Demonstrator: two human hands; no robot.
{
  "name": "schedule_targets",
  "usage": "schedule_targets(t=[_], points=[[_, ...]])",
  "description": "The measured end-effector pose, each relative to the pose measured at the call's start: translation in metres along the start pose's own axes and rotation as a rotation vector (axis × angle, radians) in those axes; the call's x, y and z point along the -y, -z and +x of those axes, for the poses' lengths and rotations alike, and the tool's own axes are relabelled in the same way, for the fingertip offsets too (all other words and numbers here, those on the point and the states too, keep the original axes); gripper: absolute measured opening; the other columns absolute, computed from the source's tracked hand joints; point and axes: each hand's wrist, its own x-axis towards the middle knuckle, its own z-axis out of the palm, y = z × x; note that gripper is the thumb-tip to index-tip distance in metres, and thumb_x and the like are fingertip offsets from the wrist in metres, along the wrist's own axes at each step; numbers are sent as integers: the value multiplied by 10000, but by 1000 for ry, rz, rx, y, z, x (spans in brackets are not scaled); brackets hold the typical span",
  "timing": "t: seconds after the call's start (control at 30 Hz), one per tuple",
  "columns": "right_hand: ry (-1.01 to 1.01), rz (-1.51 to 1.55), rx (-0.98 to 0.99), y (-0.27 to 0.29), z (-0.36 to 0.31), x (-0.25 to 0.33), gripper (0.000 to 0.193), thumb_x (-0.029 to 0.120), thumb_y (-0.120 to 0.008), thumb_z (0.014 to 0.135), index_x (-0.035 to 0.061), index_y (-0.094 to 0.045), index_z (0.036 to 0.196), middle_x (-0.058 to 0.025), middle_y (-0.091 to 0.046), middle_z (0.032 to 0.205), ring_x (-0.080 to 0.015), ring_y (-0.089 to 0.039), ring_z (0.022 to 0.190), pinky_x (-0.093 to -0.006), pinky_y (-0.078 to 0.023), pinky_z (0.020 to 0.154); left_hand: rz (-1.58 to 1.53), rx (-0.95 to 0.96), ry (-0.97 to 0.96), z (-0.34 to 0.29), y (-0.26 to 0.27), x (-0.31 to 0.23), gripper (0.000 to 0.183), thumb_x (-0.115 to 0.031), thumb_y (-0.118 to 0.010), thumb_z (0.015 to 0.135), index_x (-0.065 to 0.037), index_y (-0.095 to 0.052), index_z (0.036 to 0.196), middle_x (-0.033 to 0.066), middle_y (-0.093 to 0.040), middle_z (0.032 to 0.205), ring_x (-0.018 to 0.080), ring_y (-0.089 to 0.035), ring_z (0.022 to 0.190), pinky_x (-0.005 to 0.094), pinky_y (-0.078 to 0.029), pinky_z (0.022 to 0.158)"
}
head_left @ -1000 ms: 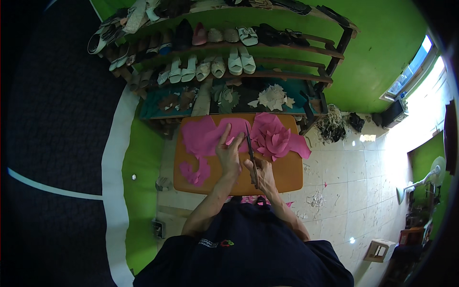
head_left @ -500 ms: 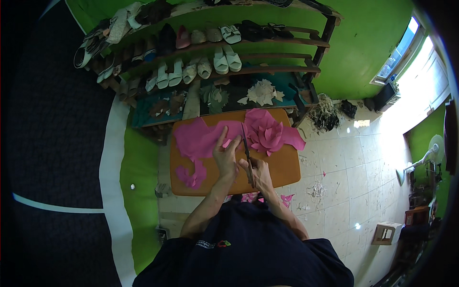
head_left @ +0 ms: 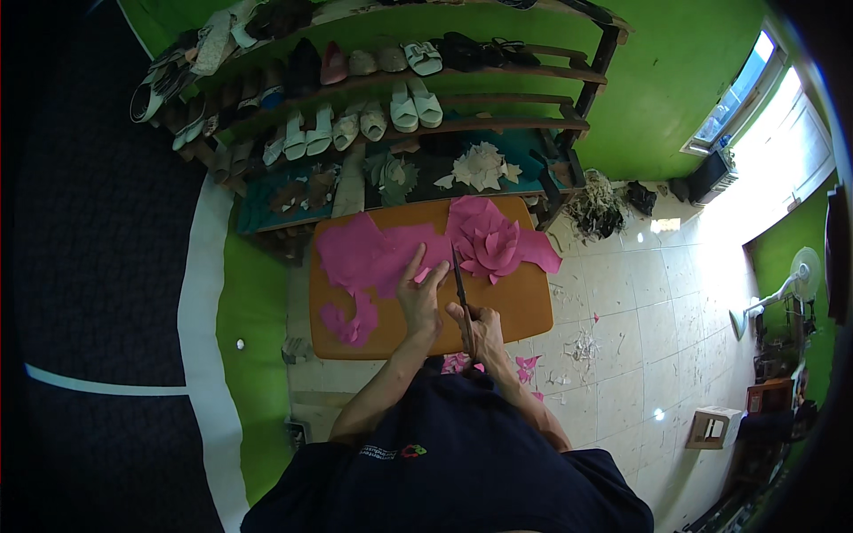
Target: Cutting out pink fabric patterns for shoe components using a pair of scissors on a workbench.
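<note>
My left hand is over the near middle of a small orange table, with a small pink piece pinched between thumb and fingers. In my right hand is a pair of dark scissors, its blades pointing away from me and just right of the pink piece. Beyond my left hand lies a large pink sheet with an irregular, cut edge. A curled pink offcut trails from its near side. To the right, pink petal-shaped pieces lie heaped on more pink sheet.
The orange tabletop stands before a wooden rack of shoes and sandals. Cream cut pieces and green ones rest on its lowest shelf. Pink scraps and pale shavings litter the tiled floor. A white fan stands at right.
The whole view has shifted slightly left and up. Both hands keep nearly the same pose, the left on the pink piece and the right on the scissors.
</note>
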Motion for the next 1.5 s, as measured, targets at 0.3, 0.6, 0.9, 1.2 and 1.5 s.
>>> schedule_targets(t=[0.3,0.6,0.9,1.2,1.5], points=[[64,-239,93,7,-26,-12,704,648,-591,886,-43,-559,758,-35,-474,553,-133,-491,488,-340,-409,451,32,142,69,32,26,-34,431,34,-752,813,33,-635,1228,101,-703,1033,143,-693,897,259,-562,840],[102,-249,71,6,-25,20,638,592,-686,851,-35,-603,766,-38,-420,546,-140,-409,527,-360,-337,506,83,316,164,28,24,-48,492,108,-701,821,20,-590,1292,158,-716,1016,198,-724,880,281,-610,831],[123,-205,11,6,-24,26,646,593,-733,816,-27,-587,712,-23,-414,533,-125,-396,518,-350,-332,490,97,341,139,31,23,-37,476,104,-691,833,9,-598,1289,157,-716,1002,207,-723,894,296,-612,851],[124,-278,2,13,-16,19,659,590,-751,805,-25,-572,649,-20,-408,516,-110,-379,502,-346,-317,465,93,345,135,32,19,-36,480,83,-709,832,6,-597,1292,148,-714,1024,188,-722,883,275,-610,824],[143,-241,-23,12,-13,33,671,597,-727,822,-41,-581,671,-46,-425,514,-129,-412,500,-339,-360,480,130,384,175,28,21,-27,484,95,-679,844,11,-578,1309,163,-715,1044,197,-724,911,298,-611,863]])
